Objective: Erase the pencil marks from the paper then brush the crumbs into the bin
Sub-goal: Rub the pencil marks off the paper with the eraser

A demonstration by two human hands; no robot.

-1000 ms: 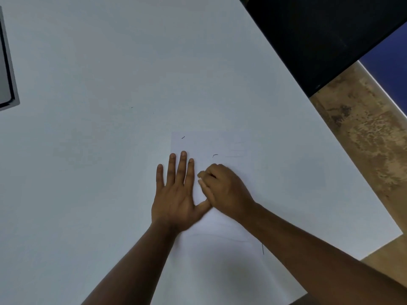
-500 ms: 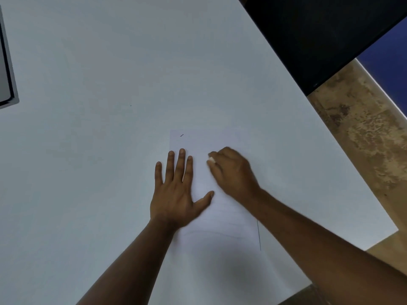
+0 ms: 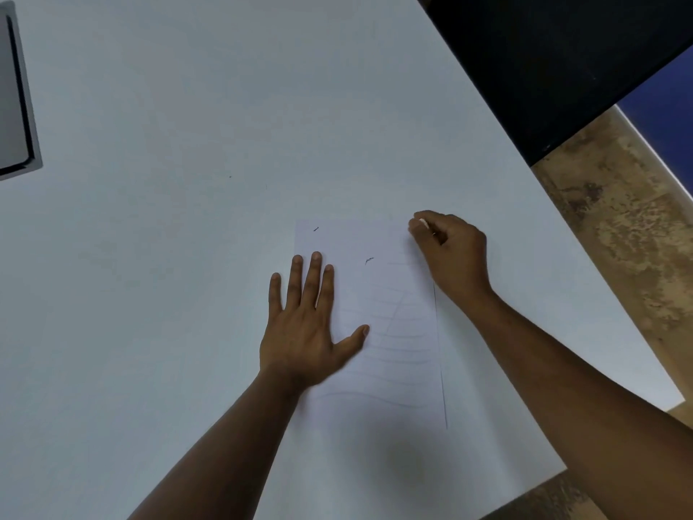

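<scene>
A white sheet of paper (image 3: 390,332) lies flat on the white table (image 3: 187,106), with faint pencil lines across its lower half. Two dark eraser crumbs rest on it: one (image 3: 316,229) near the top left corner, another (image 3: 369,260) near the middle. My left hand (image 3: 305,320) lies flat on the sheet's left side, fingers spread. My right hand (image 3: 450,253) sits at the sheet's upper right corner, fingers pinched on a small white eraser (image 3: 423,223). No bin is in view.
A grey flat device (image 3: 17,95) lies at the table's far left edge. A black panel (image 3: 543,50) stands beyond the table's right edge. Brown mottled floor (image 3: 618,219) shows on the right. The table's near right corner is by my right forearm.
My right hand with the eraser has moved from beside my left hand up and right to the paper's upper right corner. The left hand has stayed put.
</scene>
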